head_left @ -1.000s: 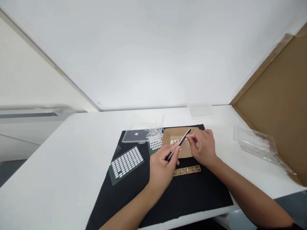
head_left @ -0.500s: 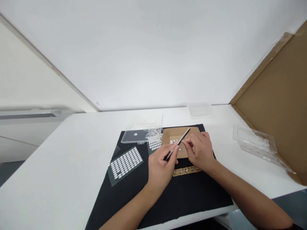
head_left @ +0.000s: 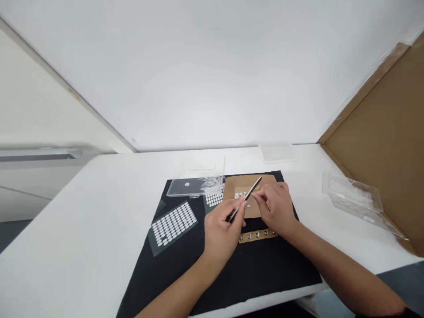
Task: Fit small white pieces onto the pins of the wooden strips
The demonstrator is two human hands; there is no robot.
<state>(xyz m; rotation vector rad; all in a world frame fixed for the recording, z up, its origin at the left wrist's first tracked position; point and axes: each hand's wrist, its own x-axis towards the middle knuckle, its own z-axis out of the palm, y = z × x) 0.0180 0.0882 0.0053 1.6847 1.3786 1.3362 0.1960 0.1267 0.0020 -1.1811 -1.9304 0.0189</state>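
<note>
Your left hand (head_left: 221, 229) pinches the black tweezers (head_left: 245, 199) near their lower end — they slant up and to the right over the brown card (head_left: 232, 187). Your right hand (head_left: 277, 207) sits just beside the tips, fingers curled together; whether it grips anything is too small to tell, and the hand covers the card's right half. A few small white pieces (head_left: 240, 194) lie on the card by the tweezers; shape is unclear. Nearer you, the cardboard strip (head_left: 257, 236) carries a row of small metal parts, its right end hidden under your right wrist. All of this rests on the black mat (head_left: 265, 274). Left on the mat: a sheet of white dots (head_left: 172, 222), a second dot sheet (head_left: 214, 199) partly behind your left hand, and a clear tray (head_left: 192, 187) with blurred contents. Right, on the white table (head_left: 99, 198), a clear plastic box (head_left: 356, 198) stands against the cardboard wall (head_left: 384, 145), which is cut off at the frame edge.
</note>
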